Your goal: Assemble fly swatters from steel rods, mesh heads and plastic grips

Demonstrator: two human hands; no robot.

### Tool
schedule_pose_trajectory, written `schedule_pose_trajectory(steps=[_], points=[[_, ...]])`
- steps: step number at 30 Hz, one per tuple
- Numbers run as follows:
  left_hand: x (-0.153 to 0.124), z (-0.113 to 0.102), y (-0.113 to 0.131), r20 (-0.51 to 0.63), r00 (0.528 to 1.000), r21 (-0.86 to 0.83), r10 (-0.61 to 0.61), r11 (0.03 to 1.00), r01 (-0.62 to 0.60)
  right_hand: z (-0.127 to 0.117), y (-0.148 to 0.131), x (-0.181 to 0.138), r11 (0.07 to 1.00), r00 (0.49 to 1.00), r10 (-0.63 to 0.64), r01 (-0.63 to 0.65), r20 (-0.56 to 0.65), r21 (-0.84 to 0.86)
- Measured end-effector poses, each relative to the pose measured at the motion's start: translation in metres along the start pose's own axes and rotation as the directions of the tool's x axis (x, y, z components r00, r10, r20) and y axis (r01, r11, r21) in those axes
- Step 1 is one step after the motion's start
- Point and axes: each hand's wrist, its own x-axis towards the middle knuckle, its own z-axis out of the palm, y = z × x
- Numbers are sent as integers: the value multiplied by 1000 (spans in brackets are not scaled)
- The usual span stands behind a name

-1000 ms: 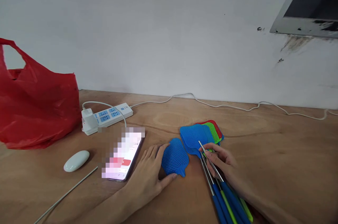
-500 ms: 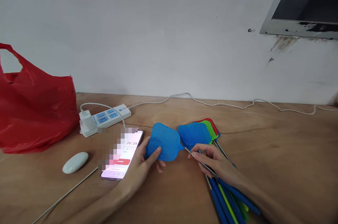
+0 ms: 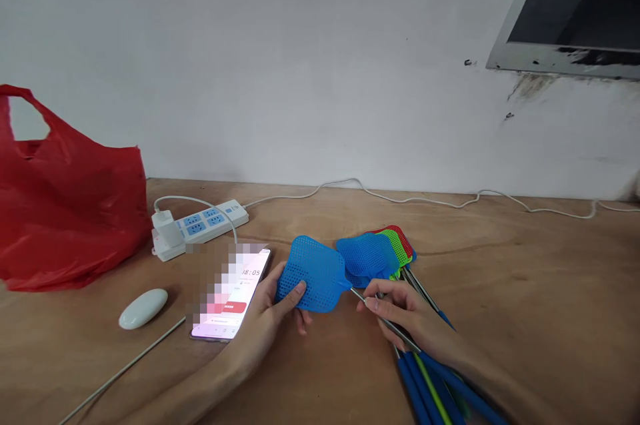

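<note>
My left hand (image 3: 270, 311) pinches a blue mesh fly swatter head (image 3: 320, 268) between its thumb and fingers. Between thumb and fingertips, my right hand (image 3: 407, 311) grips the thin metal rod of a blue swatter handle (image 3: 358, 293). The rod's tip meets the narrow neck of the head; how deep it sits inside cannot be seen. Just behind my right hand lies a stack of fly swatters with blue heads (image 3: 363, 255), a green head (image 3: 401, 251) and a red head (image 3: 406, 241). Their blue and green grips (image 3: 423, 391) run toward me beneath my right forearm.
A lit phone (image 3: 240, 298) lies beside my left forearm. Farther left are a white oval object (image 3: 143, 309), a red plastic bag (image 3: 75, 211) and a white power strip (image 3: 215, 221) with a plugged-in charger (image 3: 167, 228). A thin cable (image 3: 420, 199) runs along the wall.
The rod's tip has come up against the neck of the blue head; before, it was beside it, slightly off line. The head has tilted and dropped a little.
</note>
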Motion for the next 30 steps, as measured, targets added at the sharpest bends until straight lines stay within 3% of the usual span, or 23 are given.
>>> schedule_pose_trajectory(steps=[10, 17, 27, 30], points=[[0, 0, 2, -5, 999, -43, -36, 998, 36, -7, -1, 2, 999, 999, 23, -20, 48, -48], [1, -7, 7, 135, 987, 44, -82, 996, 77, -4, -6, -3, 993, 978, 113, -106, 175, -49], [-4, -3, 13, 186, 977, 150, -106, 986, 78, 4, -1, -9, 997, 985, 78, -76, 156, -17], [-1, -3, 13, 199, 966, 115, -165, 983, 144, 1, 0, -6, 997, 989, 60, -65, 135, 33]])
